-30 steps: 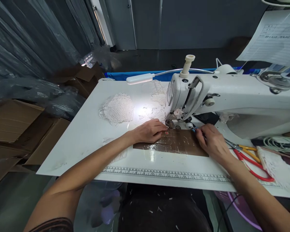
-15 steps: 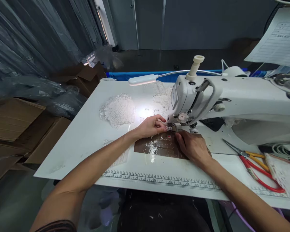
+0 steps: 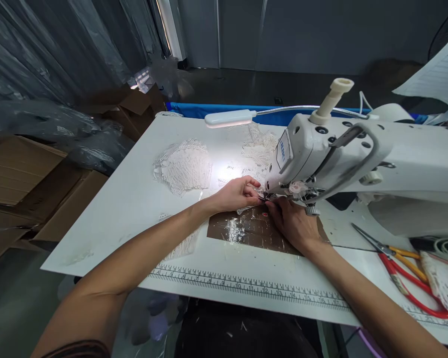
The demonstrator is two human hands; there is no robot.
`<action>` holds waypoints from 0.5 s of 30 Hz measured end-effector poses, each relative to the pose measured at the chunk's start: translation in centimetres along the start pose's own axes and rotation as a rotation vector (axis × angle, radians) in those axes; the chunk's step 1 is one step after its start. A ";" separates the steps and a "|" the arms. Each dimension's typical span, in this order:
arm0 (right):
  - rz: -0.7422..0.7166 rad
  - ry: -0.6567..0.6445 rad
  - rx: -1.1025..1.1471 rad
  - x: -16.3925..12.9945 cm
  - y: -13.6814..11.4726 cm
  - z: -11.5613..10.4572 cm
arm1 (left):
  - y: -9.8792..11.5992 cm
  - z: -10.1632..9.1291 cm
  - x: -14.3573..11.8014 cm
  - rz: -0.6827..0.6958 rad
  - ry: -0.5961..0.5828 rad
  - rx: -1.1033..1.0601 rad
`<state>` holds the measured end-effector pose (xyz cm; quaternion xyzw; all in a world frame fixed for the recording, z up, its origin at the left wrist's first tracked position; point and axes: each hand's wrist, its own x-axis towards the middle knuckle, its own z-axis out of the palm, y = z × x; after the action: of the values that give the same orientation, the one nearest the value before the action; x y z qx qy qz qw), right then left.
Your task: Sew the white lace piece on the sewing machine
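Small lace piece lies under sewing machine head at needle, long axis seemingly left-right. Your left hand pinches its left end; your right hand presses fingertips beside needle on brown plate. Hands nearly together. Scissors well right on worktop.

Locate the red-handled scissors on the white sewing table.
In the head view, the red-handled scissors lie at the table's right end, beside yellow-handled snips, below the white sewing machine's arm, right of the right hand.
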<state>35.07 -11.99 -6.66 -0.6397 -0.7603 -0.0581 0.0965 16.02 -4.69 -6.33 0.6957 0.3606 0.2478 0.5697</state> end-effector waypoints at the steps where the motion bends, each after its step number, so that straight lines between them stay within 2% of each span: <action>1: -0.007 0.010 0.008 0.1 0.1 0.1 | 0.0 0.0 0.0 0.001 0.003 0.001; 15: -0.056 0.073 0.001 0.3 -0.2 0.6 | -1.0 0.7 -0.1 0.041 0.048 -0.031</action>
<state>34.75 -11.59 -7.12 -0.6154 -0.7741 -0.0836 0.1230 16.22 -5.14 -7.47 0.6878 0.3562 0.2816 0.5663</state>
